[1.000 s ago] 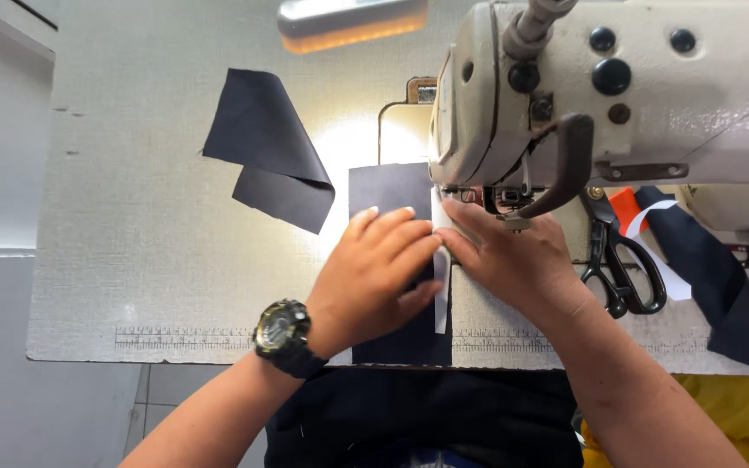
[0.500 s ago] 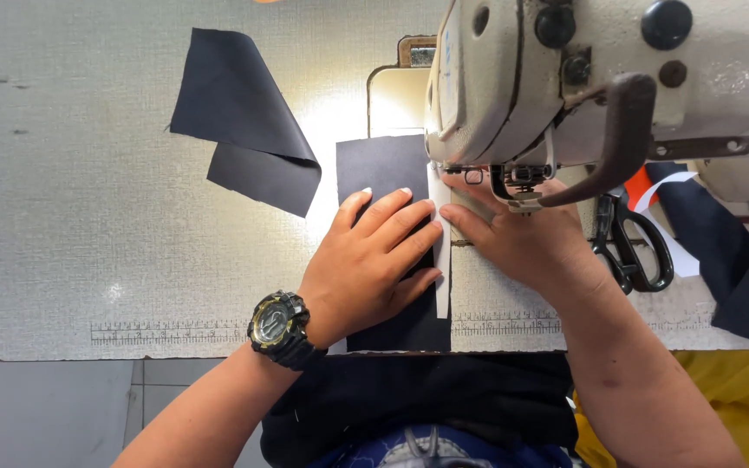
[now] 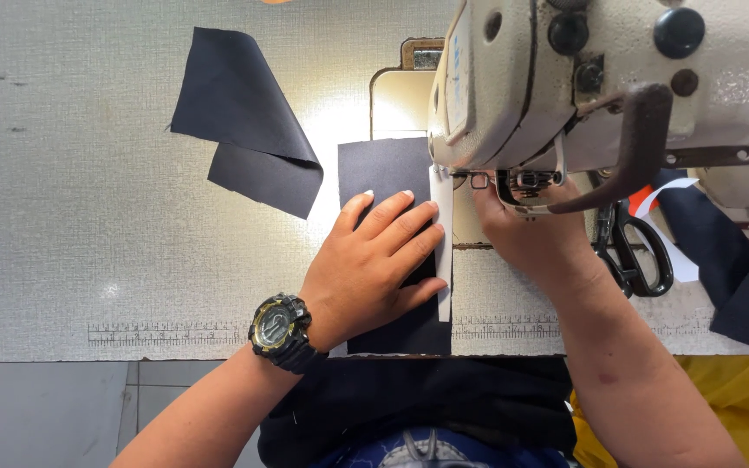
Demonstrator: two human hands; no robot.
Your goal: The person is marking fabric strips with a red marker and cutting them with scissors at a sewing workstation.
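View from above of a sewing station. The left hand [image 3: 374, 264] lies flat, palm down, on a dark navy fabric panel [image 3: 383, 169] spread on the pale textured surface [image 3: 88, 217]; its fingers [image 3: 405, 227] are extended and spread, pressing rather than gripping, with the tips pointing toward the machine. A black wristwatch [image 3: 277, 329] sits on the left wrist. Along the right edge of the panel runs a narrow white strip [image 3: 444, 234], just beside the left fingertips. The panel reaches from the near edge of the surface to the needle area of the cream sewing machine [image 3: 582, 78]. The right hand [image 3: 530, 234] rests just under the machine head, beside the presser foot [image 3: 522, 182]; its fingers are largely hidden by the machine's dark lever [image 3: 630, 147], so whether they pinch the cloth cannot be told. To the left, well apart from the hands, a second piece of navy fabric [image 3: 244, 121] lies with one corner folded over. To the right of the right hand, black-handled scissors [image 3: 639, 251] lie on the surface, near further navy cloth [image 3: 730, 260] and a white and orange scrap [image 3: 652, 195]. A printed ruler scale [image 3: 166, 331] runs along the near edge of the surface.
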